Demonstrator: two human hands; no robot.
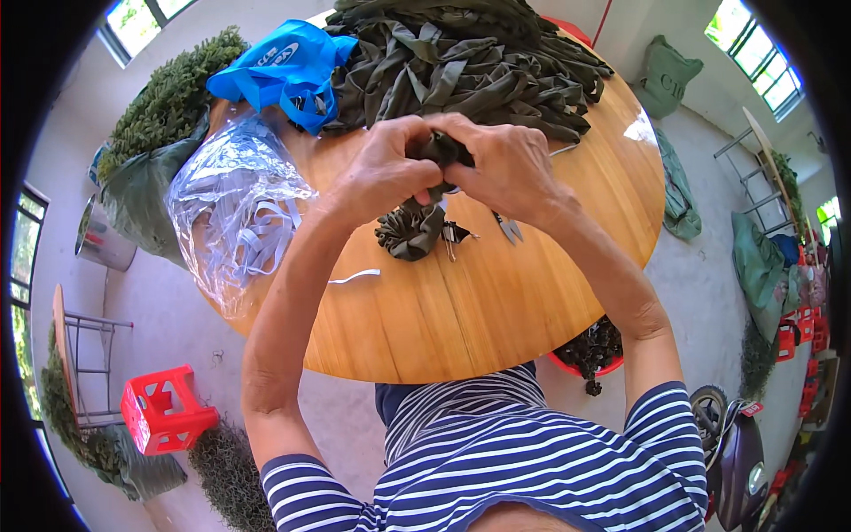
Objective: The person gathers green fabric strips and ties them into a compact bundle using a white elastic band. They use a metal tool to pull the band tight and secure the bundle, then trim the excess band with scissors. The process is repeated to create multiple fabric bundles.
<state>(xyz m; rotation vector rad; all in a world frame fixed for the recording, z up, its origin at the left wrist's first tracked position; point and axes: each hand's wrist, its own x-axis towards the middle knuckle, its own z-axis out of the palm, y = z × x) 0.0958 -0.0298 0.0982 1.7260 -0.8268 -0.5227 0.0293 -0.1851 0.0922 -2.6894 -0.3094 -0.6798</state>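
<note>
Over the round wooden table (pixel 425 328), my left hand (pixel 379 173) and my right hand (pixel 510 168) come together on a bunched piece of dark olive fabric (pixel 436 152). Both hands have their fingers curled and pinched into it. A gathered, ruffled bundle of the same olive fabric (pixel 408 232) lies just below; whether it joins the piece in my hands cannot be seen. Beside the bundle is a small dark item with thin cords (pixel 454 234). To its right lies a small cutting tool, snips or scissors (pixel 509 229), partly behind my right wrist.
A large heap of olive fabric strips (pixel 461 66) covers the table's far side, near a blue bag (pixel 284 71). A clear plastic bag of pale straps (pixel 235 204) lies left. A white strip (pixel 356 276) is nearer. A red stool (pixel 167 410) and a red basin (pixel 589 355) stand below.
</note>
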